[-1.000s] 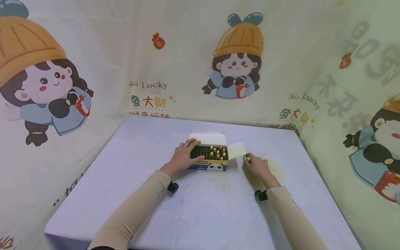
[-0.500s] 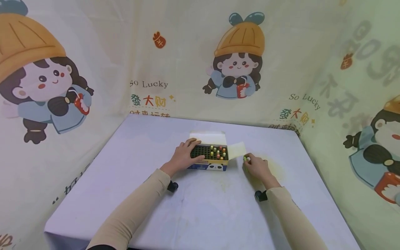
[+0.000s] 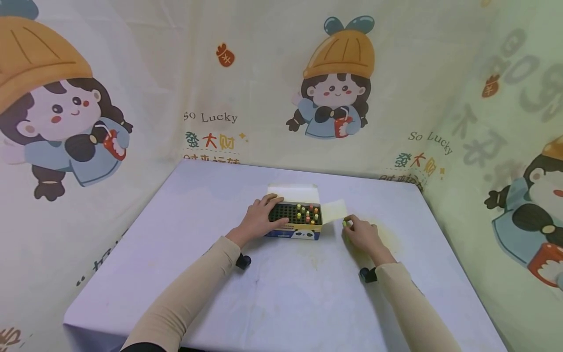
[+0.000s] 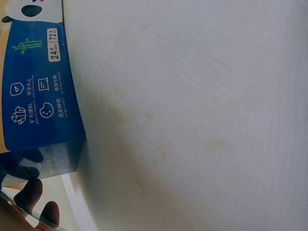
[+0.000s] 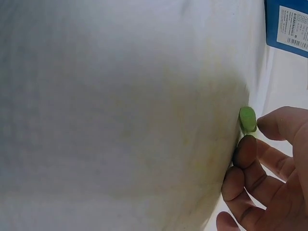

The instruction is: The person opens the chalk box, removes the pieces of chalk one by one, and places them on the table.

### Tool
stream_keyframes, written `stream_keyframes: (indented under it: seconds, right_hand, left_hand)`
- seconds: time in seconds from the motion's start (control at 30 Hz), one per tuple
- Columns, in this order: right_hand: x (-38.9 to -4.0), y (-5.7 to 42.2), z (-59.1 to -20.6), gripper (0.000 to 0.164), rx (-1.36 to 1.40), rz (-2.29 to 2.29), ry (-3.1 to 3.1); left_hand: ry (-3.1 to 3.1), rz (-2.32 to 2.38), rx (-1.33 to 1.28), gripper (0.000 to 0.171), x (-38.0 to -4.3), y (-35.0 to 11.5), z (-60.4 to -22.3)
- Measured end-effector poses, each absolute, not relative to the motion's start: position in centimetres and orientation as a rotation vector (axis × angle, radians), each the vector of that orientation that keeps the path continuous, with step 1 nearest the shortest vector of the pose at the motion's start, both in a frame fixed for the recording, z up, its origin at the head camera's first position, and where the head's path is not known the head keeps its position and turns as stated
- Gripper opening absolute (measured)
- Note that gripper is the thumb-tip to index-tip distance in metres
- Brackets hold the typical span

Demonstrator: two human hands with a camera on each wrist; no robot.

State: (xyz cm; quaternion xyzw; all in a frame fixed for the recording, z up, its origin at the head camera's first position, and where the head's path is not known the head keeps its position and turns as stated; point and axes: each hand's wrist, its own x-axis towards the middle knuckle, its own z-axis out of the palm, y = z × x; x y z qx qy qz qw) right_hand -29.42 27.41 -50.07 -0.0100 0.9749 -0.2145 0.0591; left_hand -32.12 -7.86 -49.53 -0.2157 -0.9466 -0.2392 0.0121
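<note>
I see the right hand (image 3: 362, 235) pinching a short green stick (image 5: 248, 119).
Its thumb and fingertips have the stick to the right of the blue and yellow card box (image 3: 281, 233), near a pale open flap (image 3: 334, 211); I can't tell if it touches the white cloth-covered table (image 3: 281, 293). The left hand (image 3: 258, 219) grips the box's left end. Small coloured sticks (image 3: 308, 213) fill some holes at its right.

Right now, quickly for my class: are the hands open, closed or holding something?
Left hand: holding the box.
Right hand: pinching a green stick.
</note>
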Motion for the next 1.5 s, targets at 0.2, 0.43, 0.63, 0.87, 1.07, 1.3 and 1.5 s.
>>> stream_keyframes:
  seconds: [0.2,0.43,0.63,0.87,1.07,1.3,1.5]
  right_hand:
    - [-29.4,28.0,-49.7,0.044,-0.061,-0.696,2.952]
    - [-29.7,28.9,-48.3,0.042,-0.027,-0.735,2.997]
    - [-29.9,28.9,-47.1,0.04,-0.018,-0.746,3.06]
    - [-29.8,29.4,-45.9,0.038,-0.023,-0.828,3.21]
    - [-29.7,29.6,-44.2,0.039,-0.018,-1.015,3.395]
    - [-29.9,28.3,-42.5,0.042,-0.005,-1.234,3.408]
    - [-29.6,26.3,-41.9,0.042,-0.161,-1.205,3.412]
  left_hand:
    - [-2.958,-0.754,-0.67,0.083,-32.0,-7.8,-49.2]
    - [-2.949,-0.736,-0.683,0.082,-32.0,-7.9,-49.2]
    - [-2.949,-0.744,-0.676,0.081,-31.9,-7.9,-49.2]
    - [-2.951,-0.744,-0.68,0.081,-31.9,-7.8,-49.1]
    - [-2.95,-0.751,-0.685,0.081,-31.9,-7.8,-49.2]
    - [-2.958,-0.741,-0.689,0.082,-32.0,-7.7,-49.1]
    - [-2.966,-0.745,-0.682,0.082,-31.9,-7.7,-49.2]
